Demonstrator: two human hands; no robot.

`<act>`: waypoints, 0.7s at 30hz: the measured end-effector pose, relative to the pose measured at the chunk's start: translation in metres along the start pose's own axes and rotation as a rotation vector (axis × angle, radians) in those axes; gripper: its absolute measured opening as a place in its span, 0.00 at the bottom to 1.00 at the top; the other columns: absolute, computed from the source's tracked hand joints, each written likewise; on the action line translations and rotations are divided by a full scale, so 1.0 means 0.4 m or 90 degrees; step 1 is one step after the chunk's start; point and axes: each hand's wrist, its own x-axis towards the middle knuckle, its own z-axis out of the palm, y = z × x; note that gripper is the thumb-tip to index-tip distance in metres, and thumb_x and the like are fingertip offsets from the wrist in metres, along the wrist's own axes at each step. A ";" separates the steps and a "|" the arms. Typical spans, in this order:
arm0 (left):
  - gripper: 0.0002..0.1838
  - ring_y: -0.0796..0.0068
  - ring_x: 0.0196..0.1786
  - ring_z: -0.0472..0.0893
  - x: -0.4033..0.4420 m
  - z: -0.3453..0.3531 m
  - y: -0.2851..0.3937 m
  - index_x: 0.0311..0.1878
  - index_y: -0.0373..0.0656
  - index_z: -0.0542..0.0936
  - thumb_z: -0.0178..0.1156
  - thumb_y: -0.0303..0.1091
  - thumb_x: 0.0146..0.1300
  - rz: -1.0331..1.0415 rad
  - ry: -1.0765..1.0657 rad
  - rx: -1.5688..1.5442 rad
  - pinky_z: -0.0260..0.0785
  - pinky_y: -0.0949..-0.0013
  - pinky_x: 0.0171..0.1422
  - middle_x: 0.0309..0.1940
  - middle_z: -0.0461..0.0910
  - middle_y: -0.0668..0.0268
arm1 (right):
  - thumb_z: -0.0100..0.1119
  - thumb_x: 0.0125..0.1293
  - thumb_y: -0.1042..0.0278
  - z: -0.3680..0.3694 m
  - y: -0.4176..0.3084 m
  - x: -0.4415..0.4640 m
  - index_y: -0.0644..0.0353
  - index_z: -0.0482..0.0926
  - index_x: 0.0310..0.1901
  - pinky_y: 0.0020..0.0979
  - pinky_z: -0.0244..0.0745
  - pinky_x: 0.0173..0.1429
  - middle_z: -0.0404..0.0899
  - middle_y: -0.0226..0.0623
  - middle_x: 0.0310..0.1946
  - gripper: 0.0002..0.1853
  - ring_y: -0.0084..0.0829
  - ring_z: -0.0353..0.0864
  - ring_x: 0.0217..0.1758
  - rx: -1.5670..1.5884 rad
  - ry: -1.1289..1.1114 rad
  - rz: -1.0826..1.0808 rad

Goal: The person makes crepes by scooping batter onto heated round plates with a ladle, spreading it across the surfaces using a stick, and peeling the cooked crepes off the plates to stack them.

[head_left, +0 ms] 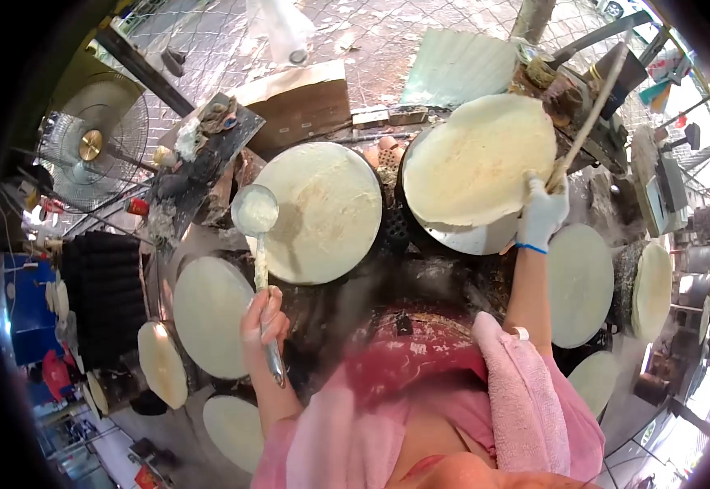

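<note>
My left hand (266, 319) is bare and wrapped round the handle of a metal ladle (255, 210). Pale batter lies in the ladle's bowl, which hangs over the left edge of the left griddle. A round pale flatbread (330, 213) covers that griddle. A white glove with a blue cuff covers my right hand (544, 213). Its fingers close at the lower right edge of a second flatbread (479, 159) and at the lower end of a long wooden stick (595, 106). This flatbread lies shifted upward, baring the front of the right griddle (471, 238).
More round pale discs stand at the left (212, 318) and right (581, 285). Eggshells (387, 150) lie between the griddles. A fan (92, 145) is at far left, a cardboard box (302, 107) behind the left griddle. Wire fencing runs along the back.
</note>
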 end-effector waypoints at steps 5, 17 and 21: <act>0.16 0.85 0.15 0.64 0.007 -0.154 -0.073 0.59 0.31 0.71 0.53 0.29 0.72 0.067 -0.135 -0.003 0.56 0.77 0.16 0.28 0.69 0.75 | 0.64 0.55 0.79 -0.220 0.000 0.114 0.69 0.78 0.54 0.26 0.77 0.41 0.83 0.34 0.39 0.22 0.24 0.81 0.37 -0.038 -0.011 -0.011; 0.20 0.80 0.14 0.67 0.004 0.174 -0.360 0.56 0.26 0.63 0.32 0.38 0.82 -0.030 -0.217 -0.155 0.52 0.73 0.20 0.28 0.66 0.65 | 0.64 0.53 0.67 -1.341 -0.473 0.521 0.63 0.79 0.56 0.34 0.78 0.46 0.86 0.44 0.38 0.26 0.35 0.85 0.39 -0.749 -0.025 -0.131; 0.21 0.80 0.13 0.67 -0.049 0.267 -0.440 0.56 0.26 0.62 0.33 0.39 0.82 -0.034 -0.214 -0.152 0.51 0.74 0.18 0.27 0.66 0.65 | 0.56 0.59 0.67 -1.400 -0.481 0.558 0.51 0.81 0.55 0.44 0.78 0.51 0.84 0.51 0.41 0.20 0.50 0.83 0.45 -0.996 -0.034 -0.173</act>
